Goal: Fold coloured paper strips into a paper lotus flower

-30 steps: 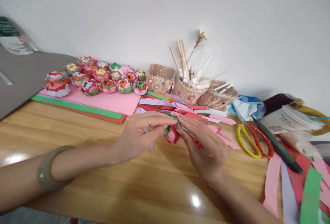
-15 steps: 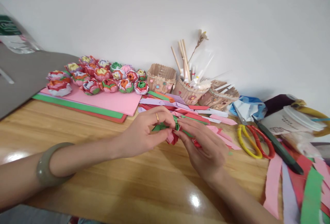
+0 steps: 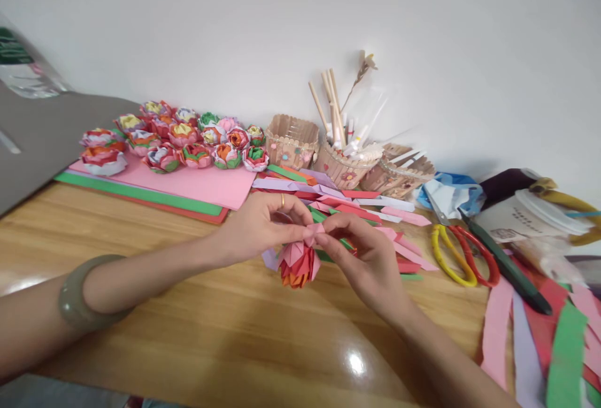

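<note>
Between my hands, above the wooden table, is a paper flower (image 3: pixel 299 264) with pink, red and orange folded petals. My left hand (image 3: pixel 260 226) pinches its pink upper part with thumb and fingertips. My right hand (image 3: pixel 369 251) is closed at the other side of the same pink paper, thumb against forefinger. The fingertips of both hands nearly meet there and hide some of the pink folds. Just behind the hands lie folded paper strips (image 3: pixel 361 204) in pink, red, lilac and green.
Finished paper flowers (image 3: pixel 188 134) stand on coloured paper sheets (image 3: pixel 211 188) at the back left. Decorated baskets (image 3: pixel 347 167), one with sticks, line the wall. Scissors (image 3: pixel 462 255), a dark green cutter (image 3: pixel 509 267), a lidded tub (image 3: pixel 530 217) and loose strips (image 3: pixel 568 345) lie right.
The flower has tipped so its red and orange petals show below my hands. My fingers have moved from green paper to its pink part, and my right hand has curled into a pinch.
</note>
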`<state>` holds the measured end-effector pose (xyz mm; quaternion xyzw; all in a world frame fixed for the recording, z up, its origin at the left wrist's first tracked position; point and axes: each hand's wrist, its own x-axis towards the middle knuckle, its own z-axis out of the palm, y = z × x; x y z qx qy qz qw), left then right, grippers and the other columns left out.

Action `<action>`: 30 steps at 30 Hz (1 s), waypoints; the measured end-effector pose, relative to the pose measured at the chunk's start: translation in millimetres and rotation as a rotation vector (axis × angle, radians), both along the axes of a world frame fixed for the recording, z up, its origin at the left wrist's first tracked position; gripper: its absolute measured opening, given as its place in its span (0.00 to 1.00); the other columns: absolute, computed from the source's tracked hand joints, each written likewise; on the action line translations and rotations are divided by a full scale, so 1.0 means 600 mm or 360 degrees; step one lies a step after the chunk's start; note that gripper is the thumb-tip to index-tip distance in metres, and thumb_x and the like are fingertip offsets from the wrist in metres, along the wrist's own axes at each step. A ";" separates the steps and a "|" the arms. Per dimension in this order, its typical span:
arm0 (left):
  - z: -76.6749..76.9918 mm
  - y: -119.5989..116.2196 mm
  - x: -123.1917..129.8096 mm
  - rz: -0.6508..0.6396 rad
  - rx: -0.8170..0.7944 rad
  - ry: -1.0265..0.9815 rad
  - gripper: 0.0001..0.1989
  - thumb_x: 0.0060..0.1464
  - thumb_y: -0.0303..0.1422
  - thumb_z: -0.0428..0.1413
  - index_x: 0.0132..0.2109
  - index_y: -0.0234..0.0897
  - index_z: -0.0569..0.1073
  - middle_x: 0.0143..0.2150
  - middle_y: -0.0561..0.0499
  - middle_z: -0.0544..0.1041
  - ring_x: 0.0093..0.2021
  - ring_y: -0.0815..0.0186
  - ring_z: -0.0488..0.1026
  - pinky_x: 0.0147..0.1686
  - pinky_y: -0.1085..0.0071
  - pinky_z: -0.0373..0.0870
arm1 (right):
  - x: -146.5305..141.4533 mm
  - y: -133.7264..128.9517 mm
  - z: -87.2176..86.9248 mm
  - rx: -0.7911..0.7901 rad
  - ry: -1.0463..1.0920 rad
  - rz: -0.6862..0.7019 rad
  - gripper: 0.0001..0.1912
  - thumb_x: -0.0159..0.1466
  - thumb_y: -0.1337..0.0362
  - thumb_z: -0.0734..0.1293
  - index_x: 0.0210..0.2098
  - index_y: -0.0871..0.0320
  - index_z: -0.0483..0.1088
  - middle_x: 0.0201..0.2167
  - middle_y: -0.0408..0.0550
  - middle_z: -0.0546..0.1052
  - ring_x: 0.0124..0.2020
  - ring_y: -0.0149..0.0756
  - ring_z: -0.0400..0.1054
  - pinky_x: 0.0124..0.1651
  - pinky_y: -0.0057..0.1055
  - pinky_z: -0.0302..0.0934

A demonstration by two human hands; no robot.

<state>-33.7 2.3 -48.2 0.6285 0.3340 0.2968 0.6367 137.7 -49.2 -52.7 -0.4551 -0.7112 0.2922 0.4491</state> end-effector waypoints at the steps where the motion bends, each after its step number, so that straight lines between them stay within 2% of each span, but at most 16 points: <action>1: 0.000 0.000 0.000 -0.0014 -0.0004 0.0000 0.08 0.47 0.34 0.60 0.29 0.32 0.72 0.23 0.53 0.74 0.21 0.73 0.69 0.22 0.77 0.68 | 0.000 0.000 0.000 -0.0060 0.0032 0.0016 0.03 0.62 0.66 0.65 0.30 0.57 0.68 0.26 0.43 0.73 0.27 0.31 0.68 0.31 0.27 0.64; 4: 0.000 -0.002 0.000 -0.0041 0.0001 0.0010 0.06 0.48 0.32 0.58 0.29 0.33 0.71 0.24 0.54 0.74 0.20 0.75 0.68 0.20 0.79 0.66 | 0.000 0.001 -0.002 -0.0101 0.0000 0.0023 0.04 0.61 0.67 0.65 0.29 0.58 0.68 0.25 0.42 0.74 0.26 0.30 0.68 0.30 0.25 0.64; 7: -0.003 -0.006 0.000 -0.0010 0.0038 0.0097 0.04 0.48 0.30 0.56 0.28 0.33 0.71 0.20 0.55 0.72 0.18 0.75 0.66 0.19 0.79 0.64 | 0.000 0.001 -0.010 -0.0003 -0.0180 -0.0046 0.04 0.61 0.68 0.65 0.29 0.58 0.68 0.24 0.43 0.74 0.25 0.29 0.68 0.28 0.24 0.62; 11: -0.010 -0.007 0.001 0.0135 0.0346 0.0252 0.03 0.47 0.26 0.55 0.27 0.33 0.73 0.24 0.53 0.74 0.21 0.73 0.69 0.22 0.77 0.65 | 0.000 -0.001 -0.027 0.0459 -0.0617 -0.0185 0.06 0.61 0.70 0.63 0.29 0.58 0.69 0.23 0.45 0.75 0.24 0.31 0.68 0.26 0.26 0.61; 12: -0.012 -0.004 0.002 0.0151 0.0353 0.0254 0.03 0.46 0.26 0.55 0.28 0.34 0.73 0.25 0.53 0.74 0.22 0.73 0.70 0.24 0.77 0.66 | 0.000 -0.001 -0.030 0.0575 -0.0705 -0.0211 0.07 0.62 0.71 0.62 0.29 0.58 0.70 0.23 0.46 0.76 0.24 0.32 0.68 0.27 0.27 0.61; 14: -0.016 0.003 0.003 0.0118 0.0190 0.0227 0.02 0.45 0.27 0.56 0.29 0.34 0.74 0.25 0.53 0.76 0.24 0.72 0.71 0.26 0.76 0.67 | 0.000 0.000 -0.033 0.0670 -0.0749 -0.0253 0.08 0.62 0.71 0.62 0.28 0.59 0.71 0.23 0.48 0.76 0.24 0.33 0.69 0.27 0.28 0.61; 15: -0.018 0.008 0.004 0.0075 0.0048 0.0216 0.02 0.44 0.28 0.57 0.29 0.34 0.74 0.25 0.53 0.76 0.25 0.71 0.71 0.26 0.76 0.67 | 0.000 0.001 -0.033 0.0613 -0.0697 -0.0263 0.08 0.61 0.70 0.62 0.28 0.59 0.71 0.23 0.48 0.76 0.25 0.33 0.69 0.28 0.28 0.62; 17: -0.023 0.018 0.004 -0.0026 -0.0141 0.0245 0.05 0.42 0.31 0.60 0.27 0.33 0.75 0.24 0.53 0.76 0.25 0.70 0.71 0.27 0.75 0.68 | 0.002 0.006 -0.030 0.0295 -0.0483 -0.0254 0.07 0.61 0.69 0.63 0.29 0.59 0.72 0.24 0.47 0.77 0.26 0.33 0.70 0.30 0.28 0.63; 20: -0.031 0.027 0.002 -0.0039 -0.0176 0.0231 0.07 0.41 0.33 0.61 0.26 0.33 0.75 0.23 0.54 0.76 0.24 0.71 0.71 0.28 0.75 0.68 | 0.005 0.016 -0.024 -0.0358 -0.0096 -0.0117 0.06 0.59 0.64 0.65 0.29 0.58 0.72 0.26 0.46 0.77 0.27 0.33 0.70 0.31 0.28 0.64; 22: -0.033 0.028 0.000 -0.0003 -0.0146 0.0200 0.08 0.41 0.34 0.61 0.25 0.33 0.75 0.23 0.54 0.76 0.25 0.70 0.71 0.29 0.74 0.68 | 0.008 0.022 -0.022 -0.0635 0.0084 -0.0023 0.06 0.57 0.62 0.66 0.27 0.59 0.71 0.25 0.45 0.76 0.26 0.32 0.69 0.30 0.28 0.63; 25: -0.030 0.028 -0.002 0.0011 -0.0115 0.0214 0.07 0.40 0.33 0.61 0.25 0.33 0.75 0.23 0.54 0.76 0.25 0.71 0.71 0.29 0.74 0.68 | 0.011 0.027 -0.021 -0.0772 0.0202 0.0036 0.06 0.54 0.62 0.68 0.25 0.59 0.71 0.24 0.43 0.75 0.25 0.30 0.67 0.29 0.27 0.61; 30: -0.019 0.030 -0.003 -0.0022 -0.0046 0.0361 0.07 0.39 0.33 0.61 0.25 0.32 0.76 0.21 0.54 0.75 0.23 0.72 0.69 0.25 0.76 0.66 | 0.013 0.026 -0.021 -0.0846 0.0147 0.0112 0.09 0.55 0.59 0.68 0.25 0.60 0.72 0.24 0.44 0.76 0.25 0.30 0.67 0.29 0.27 0.60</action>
